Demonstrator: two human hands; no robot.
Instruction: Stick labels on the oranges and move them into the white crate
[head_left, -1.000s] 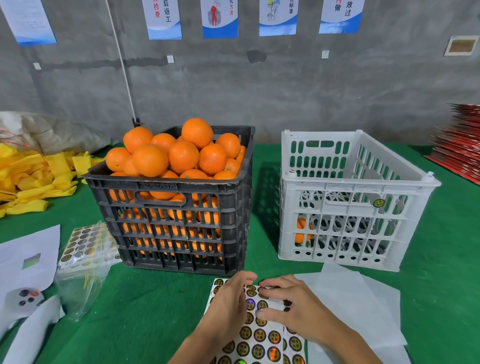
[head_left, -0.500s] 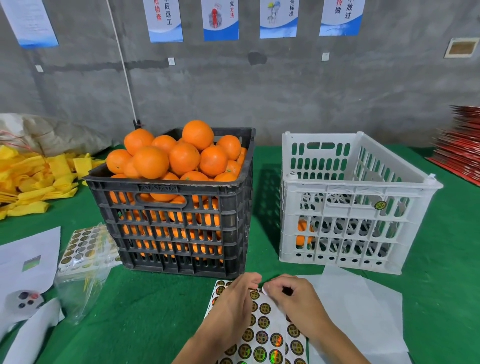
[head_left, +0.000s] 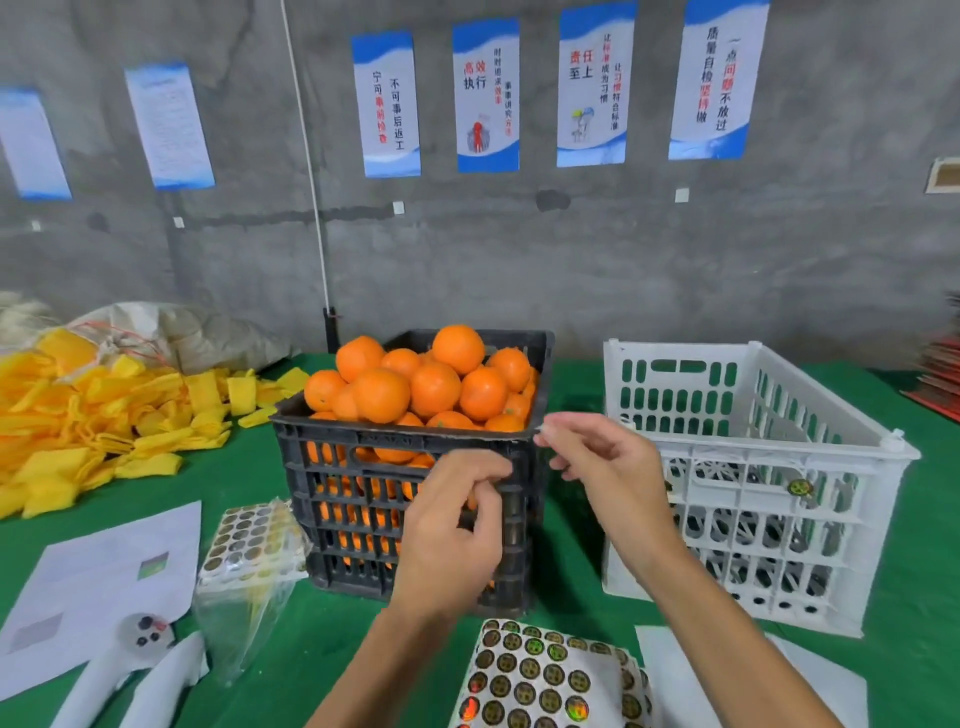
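A black crate (head_left: 405, 452) heaped with oranges (head_left: 434, 387) stands at the table's centre, and the white crate (head_left: 779, 457) stands to its right. A sheet of round labels (head_left: 540, 675) lies at the near edge. My right hand (head_left: 608, 467) is raised by the black crate's front right corner, thumb and forefinger pinched on a small label that barely shows. My left hand (head_left: 452, 535) hovers in front of the black crate with fingers curled, and nothing shows in it.
A bagged second label sheet (head_left: 249, 540) and white papers (head_left: 104, 571) lie at the left. Yellow foam nets (head_left: 93, 426) are piled at the far left. More white paper (head_left: 810, 680) lies at the near right. One stray label (head_left: 800, 487) sticks on the white crate's front.
Both hands have lifted off the label sheet and risen in front of the black crate. The camera has tilted up, so more of the wall shows.
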